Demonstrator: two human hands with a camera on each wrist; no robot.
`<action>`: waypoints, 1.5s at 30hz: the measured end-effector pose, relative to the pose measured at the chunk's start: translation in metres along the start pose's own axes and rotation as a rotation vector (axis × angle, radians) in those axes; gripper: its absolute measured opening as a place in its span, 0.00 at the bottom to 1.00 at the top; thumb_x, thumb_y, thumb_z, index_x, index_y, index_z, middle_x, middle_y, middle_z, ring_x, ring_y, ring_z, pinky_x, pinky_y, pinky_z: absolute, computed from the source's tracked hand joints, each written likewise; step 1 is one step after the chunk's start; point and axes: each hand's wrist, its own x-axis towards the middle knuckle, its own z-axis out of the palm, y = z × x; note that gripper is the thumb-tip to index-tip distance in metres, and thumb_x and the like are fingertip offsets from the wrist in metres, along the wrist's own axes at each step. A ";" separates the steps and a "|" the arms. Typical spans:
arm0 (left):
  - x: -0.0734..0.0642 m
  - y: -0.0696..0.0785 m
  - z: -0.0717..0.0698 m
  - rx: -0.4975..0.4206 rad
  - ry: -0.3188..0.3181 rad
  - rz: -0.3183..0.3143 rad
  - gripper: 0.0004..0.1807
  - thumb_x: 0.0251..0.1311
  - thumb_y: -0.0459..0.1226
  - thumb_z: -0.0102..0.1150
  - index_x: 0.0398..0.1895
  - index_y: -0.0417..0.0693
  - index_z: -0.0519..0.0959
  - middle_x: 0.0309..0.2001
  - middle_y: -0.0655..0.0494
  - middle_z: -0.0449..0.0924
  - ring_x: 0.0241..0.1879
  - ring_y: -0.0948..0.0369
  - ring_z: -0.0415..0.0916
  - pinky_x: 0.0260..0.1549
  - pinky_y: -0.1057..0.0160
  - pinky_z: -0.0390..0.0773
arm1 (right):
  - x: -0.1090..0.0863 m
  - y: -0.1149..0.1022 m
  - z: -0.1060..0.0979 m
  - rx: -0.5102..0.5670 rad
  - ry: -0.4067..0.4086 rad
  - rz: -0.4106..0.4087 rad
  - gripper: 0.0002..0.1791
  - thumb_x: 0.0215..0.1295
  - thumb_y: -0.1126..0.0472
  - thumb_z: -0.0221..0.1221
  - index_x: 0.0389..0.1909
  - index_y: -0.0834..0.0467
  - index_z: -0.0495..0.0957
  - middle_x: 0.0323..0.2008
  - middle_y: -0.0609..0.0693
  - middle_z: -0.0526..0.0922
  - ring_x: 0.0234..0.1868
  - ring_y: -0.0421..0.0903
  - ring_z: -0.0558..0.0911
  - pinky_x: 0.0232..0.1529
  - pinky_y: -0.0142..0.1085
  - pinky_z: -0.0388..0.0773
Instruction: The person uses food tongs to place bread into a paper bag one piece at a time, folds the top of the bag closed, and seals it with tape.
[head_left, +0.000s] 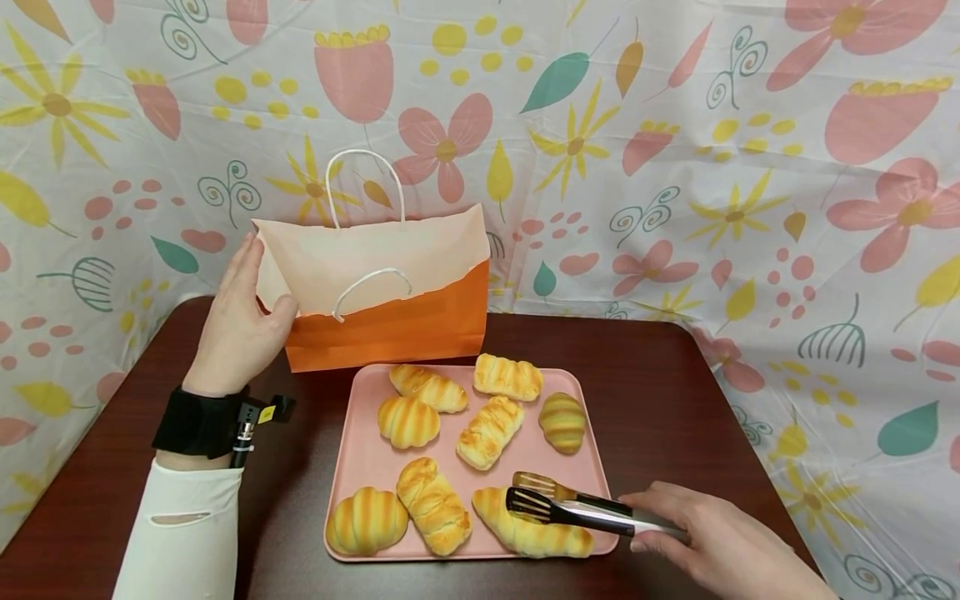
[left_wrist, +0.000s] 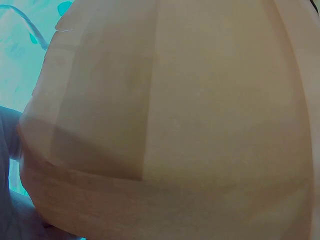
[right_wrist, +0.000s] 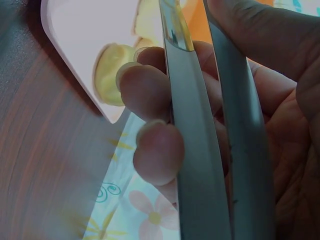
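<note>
Hanging as backdrop, a flower-printed sheet (head_left: 675,50) rises behind a dark wood-grained table (head_left: 652,400), where an orange-and-white paper bag (head_left: 390,329) stands, mouth gaping, just beyond a pink tray (head_left: 360,467). A person's left hand (head_left: 240,321) rests against the bag's left side, fingers straight and thumb spread rather than clenched. The right hand (head_left: 705,525) grips slotted serving tongs (head_left: 592,518), their tips slightly parted over a croissant-like roll (head_left: 551,540) at the tray's near right corner; whether they touch its crust cannot be told. Seven other bread rolls (head_left: 435,504) share the tray. The step in hand looks to be taking hold of that croissant-like roll while the bag is steadied. The next move would seem to call for seating the tips on either side and squeezing firmly enough to lift.
</note>
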 end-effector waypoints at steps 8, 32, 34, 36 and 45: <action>0.001 -0.001 0.000 0.002 0.003 0.004 0.44 0.65 0.39 0.45 0.83 0.47 0.44 0.84 0.51 0.38 0.82 0.45 0.43 0.76 0.35 0.49 | 0.000 -0.002 -0.004 -0.079 0.092 0.023 0.21 0.63 0.30 0.57 0.57 0.21 0.74 0.44 0.23 0.79 0.42 0.25 0.79 0.35 0.28 0.78; 0.000 0.001 0.000 0.001 -0.003 -0.006 0.44 0.65 0.38 0.45 0.83 0.47 0.44 0.84 0.48 0.38 0.81 0.44 0.43 0.76 0.35 0.50 | 0.001 -0.003 -0.031 -0.148 0.344 -0.152 0.26 0.56 0.48 0.72 0.56 0.30 0.80 0.38 0.21 0.76 0.32 0.23 0.72 0.34 0.15 0.62; 0.000 0.001 0.000 0.001 -0.005 -0.008 0.44 0.65 0.38 0.45 0.83 0.47 0.43 0.84 0.49 0.38 0.81 0.44 0.43 0.76 0.35 0.50 | 0.001 -0.003 -0.034 -0.159 0.368 -0.167 0.26 0.54 0.49 0.73 0.56 0.31 0.80 0.39 0.21 0.76 0.33 0.22 0.72 0.35 0.15 0.63; 0.001 0.000 0.001 -0.001 -0.009 -0.012 0.44 0.65 0.38 0.45 0.83 0.46 0.43 0.84 0.48 0.37 0.81 0.43 0.43 0.76 0.35 0.49 | 0.000 -0.003 -0.037 -0.159 0.388 -0.190 0.27 0.53 0.51 0.74 0.56 0.33 0.81 0.40 0.22 0.77 0.34 0.22 0.72 0.35 0.15 0.63; 0.002 0.000 0.001 0.001 -0.002 -0.003 0.44 0.65 0.38 0.46 0.83 0.45 0.44 0.84 0.47 0.39 0.82 0.44 0.43 0.77 0.36 0.49 | 0.004 -0.001 -0.053 -0.146 0.420 -0.209 0.29 0.51 0.57 0.75 0.56 0.39 0.82 0.42 0.26 0.79 0.36 0.23 0.73 0.36 0.16 0.65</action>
